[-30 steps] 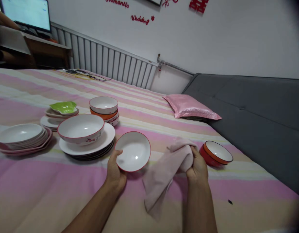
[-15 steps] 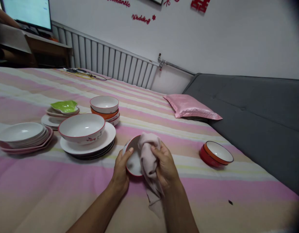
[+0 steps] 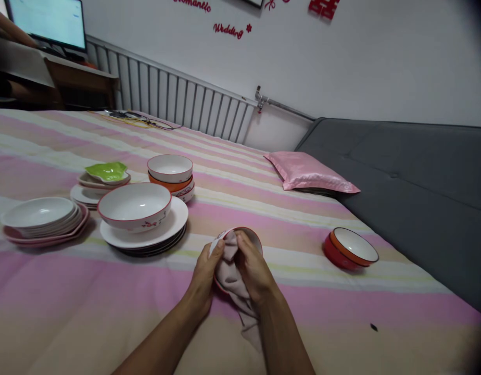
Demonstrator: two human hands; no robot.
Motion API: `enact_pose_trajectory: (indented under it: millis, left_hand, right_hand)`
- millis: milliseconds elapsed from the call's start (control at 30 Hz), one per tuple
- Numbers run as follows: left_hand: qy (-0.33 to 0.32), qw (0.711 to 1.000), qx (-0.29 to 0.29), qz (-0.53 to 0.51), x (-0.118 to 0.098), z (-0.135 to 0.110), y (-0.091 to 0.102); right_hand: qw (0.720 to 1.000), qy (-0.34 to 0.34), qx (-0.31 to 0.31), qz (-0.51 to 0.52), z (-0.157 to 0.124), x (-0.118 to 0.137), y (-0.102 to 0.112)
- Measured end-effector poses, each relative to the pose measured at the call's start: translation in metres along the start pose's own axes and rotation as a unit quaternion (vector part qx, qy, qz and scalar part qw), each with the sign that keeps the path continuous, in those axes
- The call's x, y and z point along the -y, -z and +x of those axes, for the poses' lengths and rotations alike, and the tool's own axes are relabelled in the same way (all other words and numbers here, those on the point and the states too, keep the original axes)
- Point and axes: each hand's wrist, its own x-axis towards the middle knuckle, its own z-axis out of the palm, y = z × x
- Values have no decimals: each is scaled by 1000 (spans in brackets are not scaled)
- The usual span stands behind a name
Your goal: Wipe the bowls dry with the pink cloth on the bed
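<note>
My left hand point(image 3: 204, 276) grips the left side of a white bowl point(image 3: 253, 237) with a red rim, thumb over its edge. A crumpled beige cloth point(image 3: 229, 271) is bunched in my right hand point(image 3: 254, 265), which presses it inside the bowl. The cloth's loose end hangs down between my wrists, and cloth and fingers hide most of the bowl's inside. To the left, a large white bowl point(image 3: 135, 205) with a flower pattern sits on a stack of plates point(image 3: 178, 216). Two nested bowls, orange over red point(image 3: 352, 250), rest on the right.
Further left are stacked white dishes point(image 3: 39, 212), a green leaf-shaped dish point(image 3: 106, 171) and piled bowls point(image 3: 170, 167). A pink pillow point(image 3: 311, 172) lies near the grey headboard point(image 3: 404, 192). Cables point(image 3: 142, 121) lie at the far bed edge. A person's arm point(image 3: 12, 26) shows by a monitor.
The bowl and both hands have shifted slightly right. My right hand with the cloth has moved left and deeper into the bowl, close to my left thumb.
</note>
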Motion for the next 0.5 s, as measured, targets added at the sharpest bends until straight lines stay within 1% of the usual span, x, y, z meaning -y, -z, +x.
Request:
enact_pose_trajectory:
  millis: [133, 200, 300, 400, 500]
  left_hand:
    - [-1, 1000, -13, 6, 4, 2, 2]
    - [-6, 1000, -14, 15, 5, 3, 3]
    - [-17, 999, -14, 25, 4, 2, 2]
    - [-20, 999, -30, 12, 1, -1, 0]
    - [-15, 998, -49, -27, 0, -3, -2]
  right_hand:
    - [994, -11, 50, -98, -4, -1, 1]
    - [983, 13, 82, -162, -6, 2, 1]
    - [957, 54, 124, -258, -7, 6, 1]
    - [933, 49, 153, -323, -9, 9, 1]
    - [905, 42, 165, -389, -12, 12, 2]
